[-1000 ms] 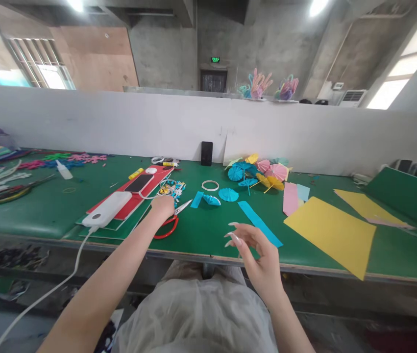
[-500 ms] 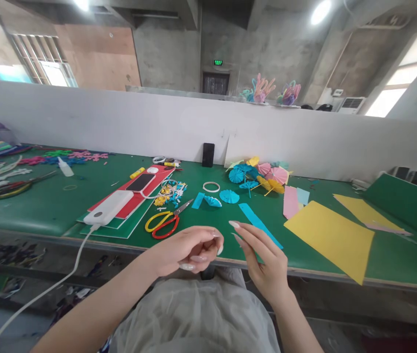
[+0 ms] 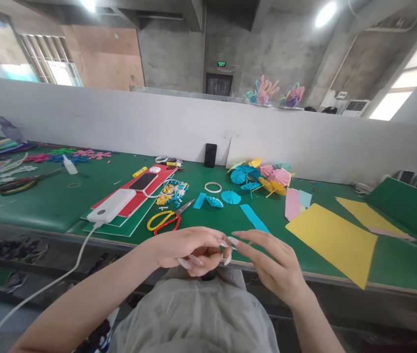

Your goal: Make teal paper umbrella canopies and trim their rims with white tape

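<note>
At the tabletop's (image 3: 230, 223) front edge, the left hand (image 3: 197, 250) and right hand (image 3: 280, 262) come together at the fingertips. The left grip looks narrow, its fingers curled inward; the right has longer, looser fingers reaching to meet it. Whether anything small is pinched between them I cannot tell. Such close fingertip work probably calls for light pressure, steady wrists and care that the long nails don't snag.

Just beyond the right fingers lies a blue paper strip (image 3: 254, 219), its near end hidden by that hand. Red-and-yellow scissors (image 3: 177, 213) rest open beyond the left hand, which partly covers the red loop; their blades point away, yet a sideways sweep could knock them. Off to the right, a yellow sheet (image 3: 333, 242) overhangs the edge, where a sleeve or elbow might catch it.

Farther in sit a folded blue piece (image 3: 213, 202), a pleated blue disc (image 3: 231, 197), a pile of clippings (image 3: 173, 192) and a white ring (image 3: 213, 187). Behind them, paper umbrellas (image 3: 250, 172) crowd together, and a dark phone (image 3: 210, 155) leans by the white partition (image 3: 120, 117).
</note>
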Motion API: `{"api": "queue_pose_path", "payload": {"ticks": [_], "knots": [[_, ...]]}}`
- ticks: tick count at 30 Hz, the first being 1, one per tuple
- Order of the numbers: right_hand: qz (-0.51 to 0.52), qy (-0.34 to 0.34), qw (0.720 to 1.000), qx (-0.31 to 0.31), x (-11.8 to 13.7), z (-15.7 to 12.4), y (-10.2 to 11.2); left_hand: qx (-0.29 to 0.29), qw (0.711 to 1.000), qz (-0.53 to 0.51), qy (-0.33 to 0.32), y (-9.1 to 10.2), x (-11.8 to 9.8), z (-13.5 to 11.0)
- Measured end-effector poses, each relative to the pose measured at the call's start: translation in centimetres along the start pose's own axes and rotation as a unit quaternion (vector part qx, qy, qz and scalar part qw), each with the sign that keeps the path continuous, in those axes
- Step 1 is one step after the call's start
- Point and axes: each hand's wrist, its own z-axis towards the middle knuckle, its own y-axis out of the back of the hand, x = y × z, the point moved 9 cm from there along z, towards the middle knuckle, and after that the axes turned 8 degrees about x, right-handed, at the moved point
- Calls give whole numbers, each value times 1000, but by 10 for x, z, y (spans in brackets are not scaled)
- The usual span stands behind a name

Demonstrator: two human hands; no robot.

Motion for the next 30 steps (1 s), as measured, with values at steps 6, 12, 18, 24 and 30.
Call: {"api": "queue_pose_path", "payload": {"ticks": [6, 12, 18, 24, 30], "knots": [[-29, 8, 999, 27, 2, 0, -1, -3, 1000, 12, 19, 1, -2, 0], [-32, 18, 999, 38, 6, 2, -1, -3, 999, 21, 47, 0, 0, 1], [-29, 18, 998, 54, 5, 2, -5, -7, 998, 22, 56, 2, 2, 2], [-27, 17, 998, 54, 5, 2, -6, -11, 998, 21, 59, 5, 2, 3], [-19, 10, 998, 53, 2, -1, -6, -19, 998, 28, 46, 8, 0, 1]]}}
